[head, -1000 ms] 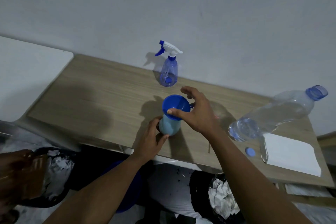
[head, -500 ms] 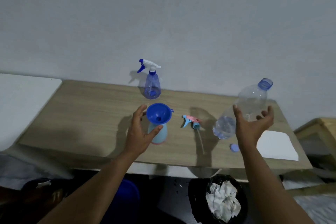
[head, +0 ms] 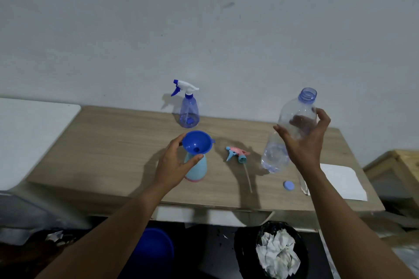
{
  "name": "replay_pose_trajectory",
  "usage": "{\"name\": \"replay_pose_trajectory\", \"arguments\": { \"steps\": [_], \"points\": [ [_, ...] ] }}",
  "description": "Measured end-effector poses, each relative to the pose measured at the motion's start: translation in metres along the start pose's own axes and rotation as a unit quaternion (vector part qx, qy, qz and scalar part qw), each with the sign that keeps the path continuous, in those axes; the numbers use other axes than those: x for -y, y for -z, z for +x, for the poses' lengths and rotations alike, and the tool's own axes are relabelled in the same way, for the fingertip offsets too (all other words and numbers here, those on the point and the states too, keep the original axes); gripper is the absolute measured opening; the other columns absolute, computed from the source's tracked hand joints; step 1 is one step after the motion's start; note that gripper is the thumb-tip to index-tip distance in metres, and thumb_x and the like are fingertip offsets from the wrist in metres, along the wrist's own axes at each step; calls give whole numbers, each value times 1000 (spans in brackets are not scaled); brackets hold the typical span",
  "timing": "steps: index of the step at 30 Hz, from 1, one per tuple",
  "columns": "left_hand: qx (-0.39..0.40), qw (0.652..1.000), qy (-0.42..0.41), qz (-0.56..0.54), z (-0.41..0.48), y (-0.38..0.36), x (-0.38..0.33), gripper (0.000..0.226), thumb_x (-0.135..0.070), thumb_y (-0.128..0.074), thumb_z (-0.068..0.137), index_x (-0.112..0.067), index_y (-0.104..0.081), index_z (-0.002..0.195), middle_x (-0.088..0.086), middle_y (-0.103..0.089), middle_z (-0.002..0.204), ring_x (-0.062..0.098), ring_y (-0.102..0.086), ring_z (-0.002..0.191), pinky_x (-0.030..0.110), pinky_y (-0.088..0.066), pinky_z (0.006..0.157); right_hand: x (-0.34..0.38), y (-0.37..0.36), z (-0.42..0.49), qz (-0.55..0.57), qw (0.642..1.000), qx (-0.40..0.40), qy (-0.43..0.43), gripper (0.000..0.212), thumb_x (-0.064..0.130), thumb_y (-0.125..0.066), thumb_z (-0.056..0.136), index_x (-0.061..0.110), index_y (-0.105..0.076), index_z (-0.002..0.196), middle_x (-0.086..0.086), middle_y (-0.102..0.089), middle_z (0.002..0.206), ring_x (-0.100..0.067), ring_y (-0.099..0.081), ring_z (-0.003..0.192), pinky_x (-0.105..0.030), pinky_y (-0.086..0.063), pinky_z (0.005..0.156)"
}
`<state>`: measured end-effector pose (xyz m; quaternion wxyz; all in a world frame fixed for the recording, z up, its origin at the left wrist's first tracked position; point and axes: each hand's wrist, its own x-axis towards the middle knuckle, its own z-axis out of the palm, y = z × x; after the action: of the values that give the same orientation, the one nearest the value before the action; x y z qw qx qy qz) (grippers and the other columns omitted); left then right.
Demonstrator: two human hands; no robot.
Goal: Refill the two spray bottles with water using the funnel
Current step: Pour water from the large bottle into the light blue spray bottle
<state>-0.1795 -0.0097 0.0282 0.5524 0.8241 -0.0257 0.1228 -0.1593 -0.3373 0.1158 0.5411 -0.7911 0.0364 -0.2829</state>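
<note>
Lifted now, the water bottle (head: 292, 131) is gripped by the right hand (head: 305, 149), the pale-blue spray bottle (head: 196, 169) by the left hand (head: 173, 164); its funnel (head: 196, 142) could be flooded by hasty tipping.

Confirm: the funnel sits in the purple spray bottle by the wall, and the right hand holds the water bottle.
Wrong. The head view shows the funnel in the light-blue bottle that the left hand holds, not the purple bottle; the right hand does hold the water bottle.
</note>
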Motion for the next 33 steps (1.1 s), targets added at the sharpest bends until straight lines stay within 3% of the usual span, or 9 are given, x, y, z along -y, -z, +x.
{"name": "replay_pose_trajectory", "arguments": {
  "steps": [4,9,15,24,27,33],
  "points": [
    [-2,1000,5,1,-1,0,-5,74,-50,-84,70,-24,-55,132,-9,-62,123,6,-58,113,23,-44,96,30,-1,-4,19,996,57,59,94,30,-90,69,27,-33,143,-6,-65,112,-17,-68,102,-35,-54,95],
    [-3,1000,-1,14,0,3,-7,71,-56,-83,66,-28,-58,126,-11,-63,118,4,-59,108,24,-47,93,60,-19,-9,-70,962,249,89,96,49,-88,62,33,-36,141,-2,-64,100,-11,-68,90,-19,-52,84],
    [6,1000,7,29,3,3,-8,67,-44,-88,69,-25,-61,127,-13,-67,111,-1,-60,103,26,-50,92,65,-33,-18,-193,891,401,91,98,57,-89,61,40,-36,142,4,-62,102,-6,-63,90,-29,-53,83],
    [-12,1000,-4,21,4,2,-11,67,-47,-87,68,-26,-61,126,-13,-68,110,4,-63,101,29,-53,90,74,-34,-14,-322,821,466,62,100,62,-85,63,46,-29,144,6,-55,104,-14,-59,89,-38,-53,86],
    [-11,1000,-2,21,3,3,-9,68,-48,-86,68,-26,-61,127,-14,-67,110,3,-62,101,26,-52,89,77,-37,-12,-375,794,475,59,100,63,-84,63,47,-27,144,6,-53,104,-21,-61,97,-40,-53,88],
    [-5,1000,-2,23,3,3,-9,67,-48,-86,69,-28,-61,127,-17,-67,110,1,-61,103,18,-47,88,78,-43,-5,-440,760,473,67,99,66,-82,63,46,-26,143,0,-61,128,-24,-61,106,-38,-50,83]
  ]
}}
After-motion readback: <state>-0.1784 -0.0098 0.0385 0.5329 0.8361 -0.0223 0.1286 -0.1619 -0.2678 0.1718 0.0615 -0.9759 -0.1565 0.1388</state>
